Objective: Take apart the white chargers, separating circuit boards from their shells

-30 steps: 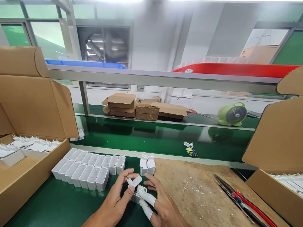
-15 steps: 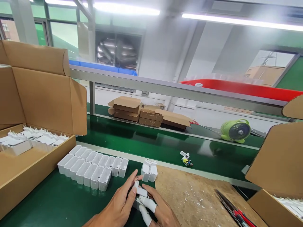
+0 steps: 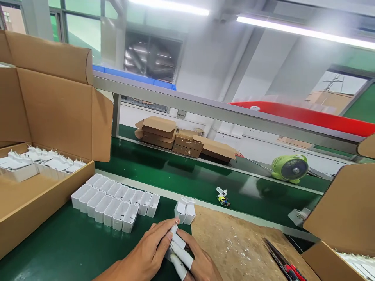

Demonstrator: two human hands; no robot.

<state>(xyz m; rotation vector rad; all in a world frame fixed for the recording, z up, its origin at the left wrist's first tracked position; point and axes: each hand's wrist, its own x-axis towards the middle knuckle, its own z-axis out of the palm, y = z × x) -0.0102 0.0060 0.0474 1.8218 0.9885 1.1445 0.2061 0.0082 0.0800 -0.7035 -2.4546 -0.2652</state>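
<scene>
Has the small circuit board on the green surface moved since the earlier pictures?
Yes: the circuit board has moved left, farther from the green fan.

A green bench [image 3: 67, 249] carries white cases [image 3: 108, 218], brown board [image 3: 231, 234].

Hands [image 3: 154, 246] [image 3: 202, 261] close together; fingers [image 3: 164, 227] bent

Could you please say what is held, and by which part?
The left hand holds a white plastic plug piece near its pronged end; the right hand grips a white plastic casing, mostly hidden.
</scene>
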